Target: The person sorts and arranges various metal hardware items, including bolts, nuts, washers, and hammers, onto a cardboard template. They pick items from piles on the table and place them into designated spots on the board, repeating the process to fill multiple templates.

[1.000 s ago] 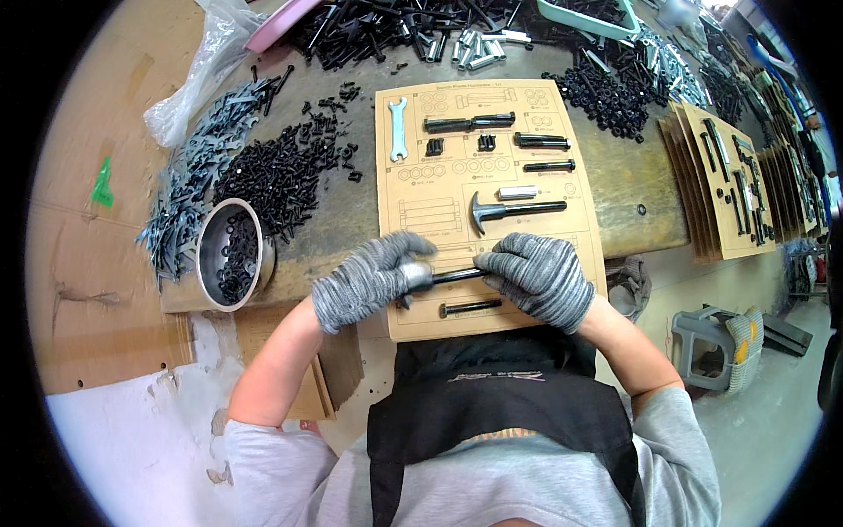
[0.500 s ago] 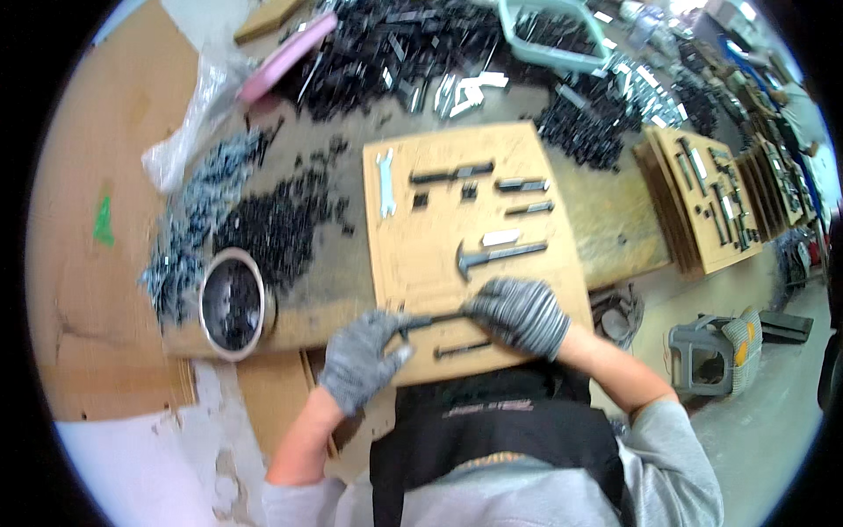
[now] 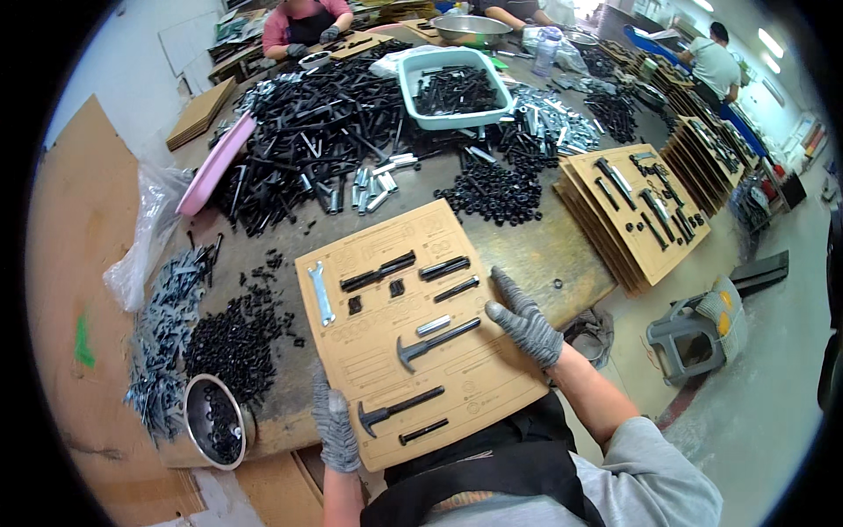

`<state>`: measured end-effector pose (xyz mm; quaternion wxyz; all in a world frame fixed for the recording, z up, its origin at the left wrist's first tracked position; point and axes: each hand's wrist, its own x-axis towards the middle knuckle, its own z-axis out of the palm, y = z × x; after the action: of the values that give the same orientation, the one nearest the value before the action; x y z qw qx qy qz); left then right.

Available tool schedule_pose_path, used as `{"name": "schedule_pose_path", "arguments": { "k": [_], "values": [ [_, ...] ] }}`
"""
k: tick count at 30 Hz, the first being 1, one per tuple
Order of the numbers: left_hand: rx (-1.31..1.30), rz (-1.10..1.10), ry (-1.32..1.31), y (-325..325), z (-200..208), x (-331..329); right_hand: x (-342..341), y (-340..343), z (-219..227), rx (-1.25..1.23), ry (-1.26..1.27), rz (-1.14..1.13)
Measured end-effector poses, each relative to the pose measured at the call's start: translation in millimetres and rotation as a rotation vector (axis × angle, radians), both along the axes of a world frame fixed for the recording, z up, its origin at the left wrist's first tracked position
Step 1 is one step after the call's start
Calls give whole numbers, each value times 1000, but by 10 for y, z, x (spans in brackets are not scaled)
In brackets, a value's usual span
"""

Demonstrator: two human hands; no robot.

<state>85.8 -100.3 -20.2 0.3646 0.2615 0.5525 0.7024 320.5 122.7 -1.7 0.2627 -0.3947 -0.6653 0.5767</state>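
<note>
A brown cardboard sheet [image 3: 505,378] with printed outlines lies tilted between my two gloved hands, partly over the table's front edge. My left hand [image 3: 336,426] grips its lower left edge, thumb on top. At the right edge, my right hand [image 3: 529,327] holds the sheet, thumb over the surface. On it are an open-end wrench [image 3: 321,294], a silver sleeve [image 3: 433,326], a black hooked-head bar [image 3: 439,344] and a second hooked-head bar [image 3: 401,410]. A short black bolt [image 3: 423,432], black rods [image 3: 378,272] and small black square pieces [image 3: 355,305] sit there too.
A metal bowl [image 3: 198,430] of black parts stands at the table's front left, near piled nuts [image 3: 233,351]. Behind are black bars [image 3: 299,149], a pale blue basin [image 3: 457,60] and a pink lid [image 3: 215,167]. Loaded boards [image 3: 645,220] lean at right. Co-workers are farther back.
Both hands have left the hooked-head bar, which now lies on the sheet, and moved to its opposite edges. The sheet is turned anticlockwise. The view has tilted up, showing co-workers.
</note>
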Motion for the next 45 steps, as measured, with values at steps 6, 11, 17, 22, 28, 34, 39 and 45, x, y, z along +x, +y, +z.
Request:
{"name": "schedule_pose_path", "arguments": {
  "k": [6,11,17,22,28,34,39,45],
  "values": [
    [-93,141,-86,-190,-181,-305,-203,421,235,239,-106,29],
    [-384,402,371,-138,-286,-659,-693,2096,128,797,-540,-281],
    [-482,442,694,-118,-418,-706,-957,3210,-121,744,-984,-202],
    [-467,465,612,-194,-396,-703,-1122,3254,-67,772,-1097,-108],
    [-411,455,594,-79,-361,-668,-839,2571,103,832,-490,-224],
    [-345,447,775,-123,-452,-718,-830,-11,611,625,-200,540],
    [-332,428,811,-111,-429,-709,-894,-681,301,851,-168,728],
    [-494,405,811,-162,-352,-595,-965,-760,232,1125,-331,877]
  ]
}}
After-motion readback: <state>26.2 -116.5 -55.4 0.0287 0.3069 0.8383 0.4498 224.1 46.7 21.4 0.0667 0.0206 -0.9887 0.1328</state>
